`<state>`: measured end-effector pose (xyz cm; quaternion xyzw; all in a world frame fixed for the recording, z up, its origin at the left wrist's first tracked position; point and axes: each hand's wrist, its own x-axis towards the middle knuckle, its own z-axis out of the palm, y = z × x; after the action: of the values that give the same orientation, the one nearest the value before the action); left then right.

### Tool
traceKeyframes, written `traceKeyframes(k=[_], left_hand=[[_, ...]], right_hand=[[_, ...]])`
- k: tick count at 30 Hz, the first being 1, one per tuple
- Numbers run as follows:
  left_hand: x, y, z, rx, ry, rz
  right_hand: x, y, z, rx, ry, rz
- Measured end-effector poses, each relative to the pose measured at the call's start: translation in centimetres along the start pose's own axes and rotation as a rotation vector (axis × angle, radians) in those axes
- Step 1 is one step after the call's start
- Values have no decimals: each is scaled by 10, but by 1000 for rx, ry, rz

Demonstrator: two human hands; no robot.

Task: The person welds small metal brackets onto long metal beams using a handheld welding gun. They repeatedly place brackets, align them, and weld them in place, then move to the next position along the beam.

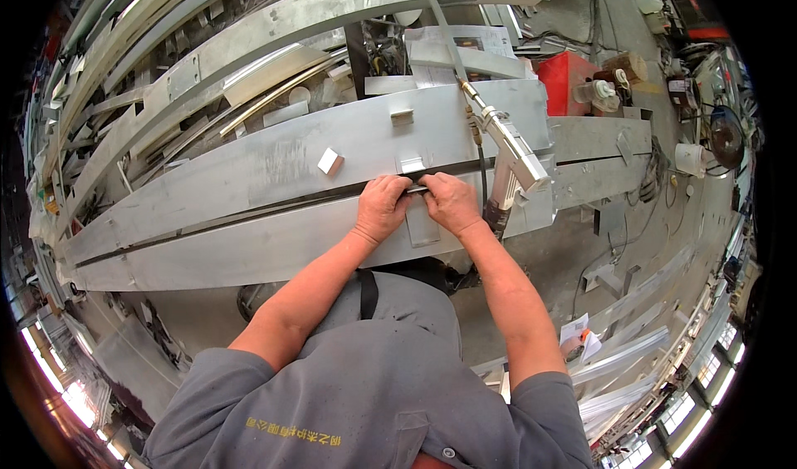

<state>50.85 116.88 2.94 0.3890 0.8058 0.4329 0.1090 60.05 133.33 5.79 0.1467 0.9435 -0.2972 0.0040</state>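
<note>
My left hand (383,207) and my right hand (452,203) meet over the dark gap between two long grey metal panels, the far panel (282,158) and the near panel (224,245). Both hands are closed, fingertips pinching a small, thin metal piece (417,189) from either side. My fingers hide most of it. Just beyond them, a small bent metal bracket (412,164) sits on the far panel's edge. Right of my right hand lies a silver pistol-shaped air tool (516,149) with a hose fitting. A rectangular metal plate (422,230) lies on the near panel below my hands.
A small metal block (330,162) and another bracket (402,118) rest on the far panel. Beyond it, a long curved beam (274,39) and many metal offcuts are stacked. A red box (566,83) stands at the right. Cables (656,174) trail across the floor there.
</note>
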Motion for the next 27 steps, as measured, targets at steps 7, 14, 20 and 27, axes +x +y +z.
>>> traceKeyframes(k=[7, 14, 20, 27], left_hand=[[2, 2, -2, 3, 33, 74], [-1, 3, -1, 12, 75, 57], [2, 2, 3, 6, 42, 58], [3, 5, 1, 25, 30, 49]], right_hand=[[-11, -8, -13, 232, 38, 153], [-82, -4, -61, 14, 783, 364], [-34, 42, -72, 891, 412, 582], [-23, 37, -86, 942, 231, 616]])
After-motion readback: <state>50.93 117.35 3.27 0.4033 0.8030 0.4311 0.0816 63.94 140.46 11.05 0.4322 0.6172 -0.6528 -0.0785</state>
